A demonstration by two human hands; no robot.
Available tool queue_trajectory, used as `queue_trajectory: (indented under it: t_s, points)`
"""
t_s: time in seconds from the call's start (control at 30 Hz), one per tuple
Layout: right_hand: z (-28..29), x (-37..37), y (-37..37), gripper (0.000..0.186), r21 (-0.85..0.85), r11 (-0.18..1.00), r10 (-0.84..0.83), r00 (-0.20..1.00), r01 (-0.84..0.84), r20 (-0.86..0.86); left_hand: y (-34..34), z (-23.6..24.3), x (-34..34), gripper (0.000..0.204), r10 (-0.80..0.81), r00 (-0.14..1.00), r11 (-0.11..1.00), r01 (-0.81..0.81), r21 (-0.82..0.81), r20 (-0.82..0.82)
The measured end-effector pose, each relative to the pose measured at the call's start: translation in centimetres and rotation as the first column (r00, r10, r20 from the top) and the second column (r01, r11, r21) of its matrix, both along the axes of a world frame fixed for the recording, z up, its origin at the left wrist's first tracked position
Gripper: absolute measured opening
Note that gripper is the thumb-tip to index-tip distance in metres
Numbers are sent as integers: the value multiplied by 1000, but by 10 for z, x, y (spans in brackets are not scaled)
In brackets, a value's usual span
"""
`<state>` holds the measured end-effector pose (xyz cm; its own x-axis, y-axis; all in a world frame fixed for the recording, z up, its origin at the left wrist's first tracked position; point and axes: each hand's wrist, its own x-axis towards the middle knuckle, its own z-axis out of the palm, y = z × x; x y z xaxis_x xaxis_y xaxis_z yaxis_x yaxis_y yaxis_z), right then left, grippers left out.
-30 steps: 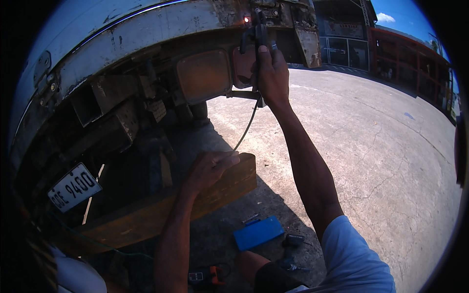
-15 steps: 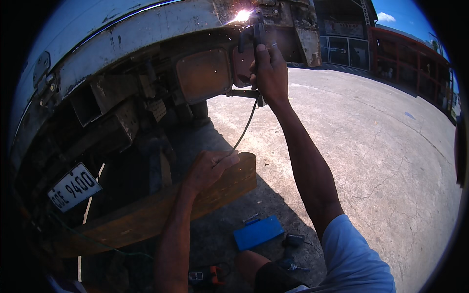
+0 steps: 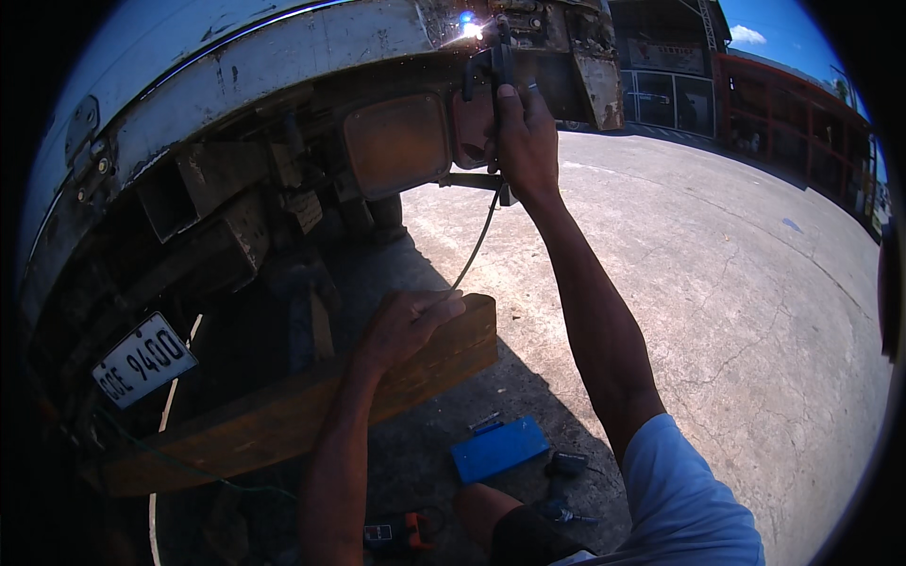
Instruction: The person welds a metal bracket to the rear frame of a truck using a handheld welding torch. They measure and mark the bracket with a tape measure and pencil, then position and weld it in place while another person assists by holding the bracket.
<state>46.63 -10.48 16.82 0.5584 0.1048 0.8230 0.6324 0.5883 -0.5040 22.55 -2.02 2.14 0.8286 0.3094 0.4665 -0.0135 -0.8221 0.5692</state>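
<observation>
High up, my right hand (image 3: 525, 141) is wrapped round the handle of a black welding electrode holder (image 3: 502, 61). A bright welding arc (image 3: 471, 30) burns beside its tip, against the rusty, pale metal rear body of a vehicle (image 3: 302, 49). From the holder's lower end a thin dark cable (image 3: 481, 236) curves down to my left hand (image 3: 404, 325). That hand is closed on the cable, by the end of a long brown beam (image 3: 429, 357). The electrode itself is lost in the glare.
Two dusty lamps (image 3: 396, 143) hang under the body, and a number plate (image 3: 145, 360) hangs lower left. On the ground lie a blue flat box (image 3: 500, 450), a dark power tool (image 3: 566, 472) and an orange-and-black device (image 3: 401, 533). Sunlit concrete (image 3: 736, 274) stretches right toward buildings.
The arc's glow is smaller and bluer, with fewer flying sparks. Both hands keep almost the same places and grips.
</observation>
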Motion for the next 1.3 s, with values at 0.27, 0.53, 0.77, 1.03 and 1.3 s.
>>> queue_trajectory:
  t_s: [0.27,0.53,0.77,1.03,1.3]
  points:
    - [-4,-8,-7,41,29,993,116,993,-115,-24,1,1,-1,43,22,1000,1000,-21,6,-11]
    - [0,1,5,41,129,992,-2,998,-6,62,3,-2,0,45,4,1000,1000,-5,-16,-17]
    - [3,-7,-3,42,83,995,50,999,-52,19,2,1,-1,50,-22,1000,999,22,-27,-18]
    - [6,-7,-4,44,29,999,18,1000,-18,0,3,-2,1,39,-28,999,999,28,41,20]
    - [7,-8,-7,49,-14,1000,0,1000,-1,-30,-2,1,-1,38,-10,1000,999,9,43,26]
